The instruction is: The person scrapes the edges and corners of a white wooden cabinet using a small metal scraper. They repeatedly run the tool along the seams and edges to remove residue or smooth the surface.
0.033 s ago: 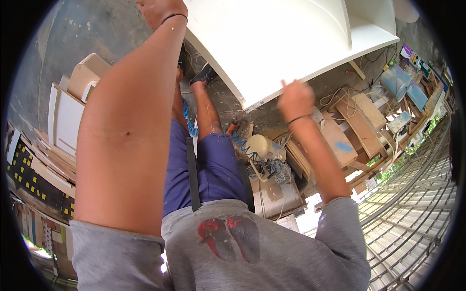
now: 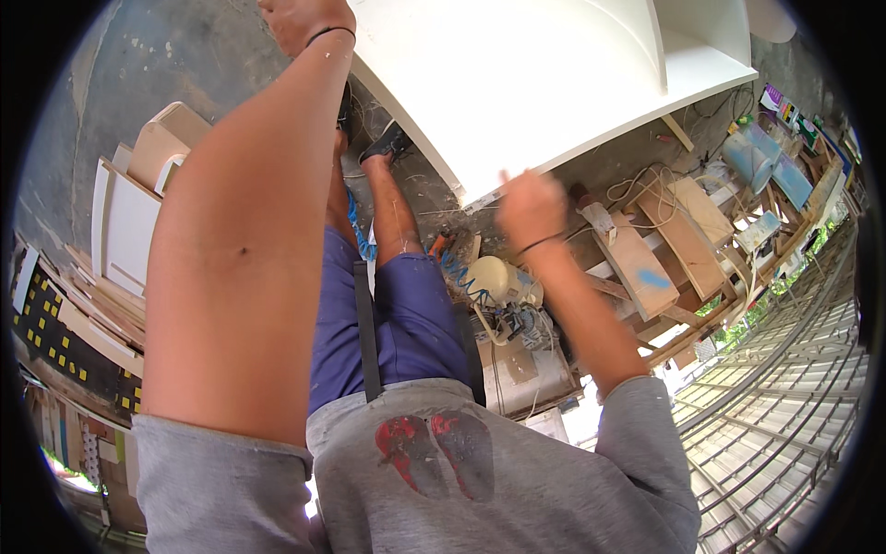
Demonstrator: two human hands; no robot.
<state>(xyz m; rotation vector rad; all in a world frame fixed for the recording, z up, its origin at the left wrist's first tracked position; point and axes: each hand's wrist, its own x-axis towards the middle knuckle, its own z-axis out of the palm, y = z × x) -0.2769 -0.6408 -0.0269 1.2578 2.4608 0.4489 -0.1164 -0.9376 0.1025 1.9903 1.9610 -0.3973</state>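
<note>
A large white panel (image 2: 498,83), part of a white furniture piece with an upright divider (image 2: 661,46), fills the top middle. My right hand (image 2: 533,210) is at its near edge, just right of the front corner. It looks closed, with one digit pointing up at the edge; motion blurs it, and whatever it may hold cannot be made out. My left hand (image 2: 303,23), with a dark band at the wrist, is at the top edge of the view, left of the panel. Its fingers are mostly hidden or cut off.
Below my right arm stands a small cream-coloured tank machine (image 2: 498,280) with a blue coiled hose. Wooden boards (image 2: 637,272) and loose cables lie to the right, near a blue container (image 2: 746,159). More cut panels (image 2: 129,222) are stacked at the left.
My right hand has shifted left and slightly down along the panel's near edge, toward the corner. My left arm and the panel look almost unchanged.
</note>
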